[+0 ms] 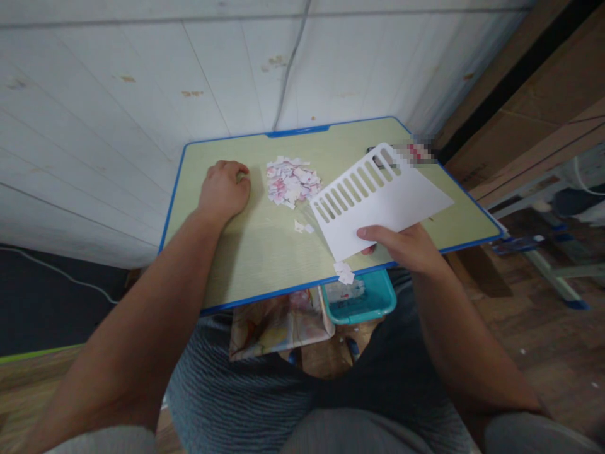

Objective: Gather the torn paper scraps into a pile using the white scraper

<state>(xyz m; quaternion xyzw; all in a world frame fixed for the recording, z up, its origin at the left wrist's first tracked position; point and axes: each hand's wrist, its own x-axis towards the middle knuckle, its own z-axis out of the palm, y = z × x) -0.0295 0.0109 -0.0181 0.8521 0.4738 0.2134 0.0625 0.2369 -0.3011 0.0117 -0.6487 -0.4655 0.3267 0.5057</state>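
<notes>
My right hand (397, 243) grips a white slotted board (378, 208) by its near edge, thumb on top. A row of rounded slots of graded width runs along its far-left side. The board is tilted over the right half of the small table (255, 252). Left of the board lies a pile of small printed paper pieces (293, 183). A small clump of paper pieces (344, 273) shows at the table's front edge, below the board's corner. My left hand (225, 189) rests on the table left of the pile, fingers loosely curled, with nothing visible in them.
Under the front edge sits a teal plastic basket (362, 299) beside a patterned bag or box (278, 328). Behind the board is a dark-framed object (375, 154), partly blurred out. A white plank wall (212, 69) with a cable (290, 63) borders the table's back; cardboard (543, 94) stands right.
</notes>
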